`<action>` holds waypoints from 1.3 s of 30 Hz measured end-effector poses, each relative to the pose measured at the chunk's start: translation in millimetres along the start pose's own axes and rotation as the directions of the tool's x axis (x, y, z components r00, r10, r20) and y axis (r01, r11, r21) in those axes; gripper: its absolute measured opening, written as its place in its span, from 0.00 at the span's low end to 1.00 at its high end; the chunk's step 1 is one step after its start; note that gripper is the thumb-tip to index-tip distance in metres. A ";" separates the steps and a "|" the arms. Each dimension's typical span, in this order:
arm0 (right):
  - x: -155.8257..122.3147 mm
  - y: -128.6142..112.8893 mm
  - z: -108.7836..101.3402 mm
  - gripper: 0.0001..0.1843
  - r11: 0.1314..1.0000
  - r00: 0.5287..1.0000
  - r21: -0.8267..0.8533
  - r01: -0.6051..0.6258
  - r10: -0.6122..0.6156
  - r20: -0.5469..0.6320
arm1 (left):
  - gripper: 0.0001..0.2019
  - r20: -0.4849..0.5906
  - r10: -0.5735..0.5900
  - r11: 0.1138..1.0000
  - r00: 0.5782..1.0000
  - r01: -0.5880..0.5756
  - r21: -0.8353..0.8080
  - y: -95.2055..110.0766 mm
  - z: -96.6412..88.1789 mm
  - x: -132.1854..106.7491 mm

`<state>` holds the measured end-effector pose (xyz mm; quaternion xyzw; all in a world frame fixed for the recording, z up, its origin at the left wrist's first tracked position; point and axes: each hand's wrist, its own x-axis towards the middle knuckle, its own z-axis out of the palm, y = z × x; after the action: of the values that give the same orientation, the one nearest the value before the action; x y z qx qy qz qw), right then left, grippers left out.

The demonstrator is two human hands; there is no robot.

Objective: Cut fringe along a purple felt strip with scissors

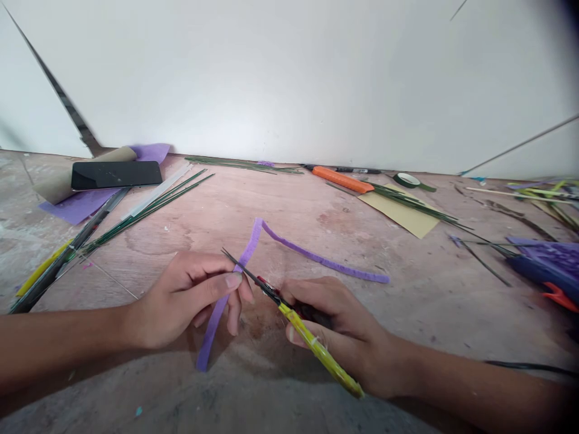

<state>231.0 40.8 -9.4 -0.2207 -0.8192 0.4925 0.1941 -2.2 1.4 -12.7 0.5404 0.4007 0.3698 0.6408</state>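
Note:
Between the thumb and fingers of my left hand (194, 295) is a narrow purple crepe paper strip (212, 334). One end of the strip hangs down below the hand; the other rises to a bend and runs right along the table. My right hand (335, 319) is closed around scissors (316, 346) with a long yellow handle and thin dark blades. The blades point up and left, crossing the strip just above my left thumb. Whether they cut into the paper I cannot tell. The other handle is mostly hidden by my right hand.
At the left, a black phone (116, 175) lies on a purple paper roll, near green stems (145, 211). An orange cutter (342, 179), a yellowish paper sheet (402, 216) and green tape (407, 179) lie at the back right. A blue glue gun-like tool (540, 276) sits far right.

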 end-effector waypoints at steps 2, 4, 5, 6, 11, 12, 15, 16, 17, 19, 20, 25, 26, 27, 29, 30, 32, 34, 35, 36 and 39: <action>0.2 0.9 0.4 0.18 1.000 1.000 0.011 -0.013 0.012 0.007 | 0.15 0.002 0.002 1.000 1.000 -0.002 -0.002 0.0 -0.1 0.1; 0.6 1.5 1.0 0.19 0.999 0.999 0.011 -0.031 0.031 0.018 | 0.15 0.004 0.002 1.000 1.000 -0.002 0.001 0.1 -0.2 0.2; 0.7 1.6 1.2 0.19 0.999 0.999 0.009 -0.038 0.038 0.019 | 0.15 0.004 0.002 1.000 1.000 -0.002 0.003 0.2 -0.2 0.3; 0.8 1.6 1.4 0.19 0.999 0.999 0.009 -0.044 0.044 0.016 | 0.15 0.003 0.002 1.000 1.000 -0.002 0.006 0.3 -0.2 0.3; -0.6 -0.3 1.5 0.18 0.999 0.999 -0.013 -0.045 0.045 -0.009 | 0.15 0.010 0.016 0.999 1.000 -0.016 0.031 -0.3 -0.7 -0.7; -1.0 -0.8 1.4 0.18 0.999 0.999 -0.023 -0.040 0.040 -0.008 | 0.15 0.013 0.018 0.999 1.000 -0.018 0.033 -0.5 -0.8 -1.0; -1.6 -1.3 1.5 0.18 0.998 0.999 -0.061 -0.035 0.034 -0.020 | 0.15 0.015 0.013 0.999 1.000 -0.014 0.041 -0.7 -0.9 -1.6; -1.7 -1.2 1.7 0.19 0.997 0.999 -0.073 -0.031 0.029 -0.028 | 0.15 0.015 0.012 0.999 1.000 -0.012 0.043 -0.7 -1.0 -1.6; -1.7 -1.0 1.9 0.19 0.996 0.999 -0.084 -0.026 0.024 -0.033 | 0.15 0.016 0.012 0.999 1.000 -0.013 0.046 -0.6 -1.0 -1.5; -1.5 -0.4 2.2 0.19 0.995 0.999 -0.099 -0.007 0.003 -0.042 | 0.15 0.020 0.017 0.999 1.000 -0.018 0.049 -0.4 -1.1 -1.3; -1.5 -0.1 2.3 0.19 0.995 0.999 -0.102 0.003 -0.007 -0.039 | 0.15 0.023 0.019 0.999 1.000 -0.020 0.047 -0.4 -1.3 -1.3; -1.9 0.0 1.7 0.18 0.992 0.999 -0.120 0.029 -0.031 -0.016 | 0.15 0.034 0.010 0.999 0.999 -0.011 0.041 -0.2 -2.2 -2.6; -2.0 -0.1 1.5 0.18 0.992 0.999 -0.121 0.032 -0.034 -0.017 | 0.15 0.033 0.006 0.999 0.999 -0.007 0.039 -0.2 -2.2 -2.9; -2.1 -0.3 1.4 0.18 0.992 0.999 -0.122 0.032 -0.035 -0.023 | 0.15 0.030 0.004 0.999 1.000 -0.005 0.036 -0.2 -2.2 -3.1; -2.3 -0.3 1.2 0.17 0.993 0.999 -0.114 0.029 -0.033 -0.031 | 0.15 0.026 0.005 1.000 1.000 -0.005 0.026 -0.3 -2.1 -3.2; -2.3 -0.3 1.2 0.16 0.994 0.999 -0.106 0.024 -0.028 -0.033 | 0.15 0.026 0.008 1.000 1.000 -0.008 0.021 -0.3 -1.9 -3.0; -2.3 -0.2 1.4 0.16 0.995 0.999 -0.101 0.012 -0.017 -0.040 | 0.15 0.030 0.017 1.000 0.999 -0.017 0.011 -0.2 -1.5 -2.3; -2.7 -0.2 2.2 0.16 0.991 0.998 -0.131 0.012 -0.020 -0.061 | 0.15 0.022 0.026 1.000 0.999 -0.026 -0.004 0.0 -1.0 -1.5; -3.0 -0.2 2.7 0.16 0.987 0.996 -0.162 0.013 -0.027 -0.082 | 0.15 0.011 0.034 0.999 0.999 -0.034 -0.010 0.1 -0.6 -1.3; -3.4 -0.2 3.4 0.15 0.980 0.994 -0.199 0.021 -0.042 -0.104 | 0.15 0.001 0.044 0.999 0.999 -0.044 -0.015 0.2 -0.3 -1.1; -4.4 0.0 5.3 0.14 0.949 0.984 -0.311 0.050 -0.099 -0.146 | 0.14 -0.021 0.076 0.997 0.997 -0.076 -0.009 -0.3 0.8 -0.5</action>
<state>231.8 34.6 -12.2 -0.2557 -0.8751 0.3328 0.2411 -1.6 0.5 -12.8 0.5482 0.3848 0.4015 0.6247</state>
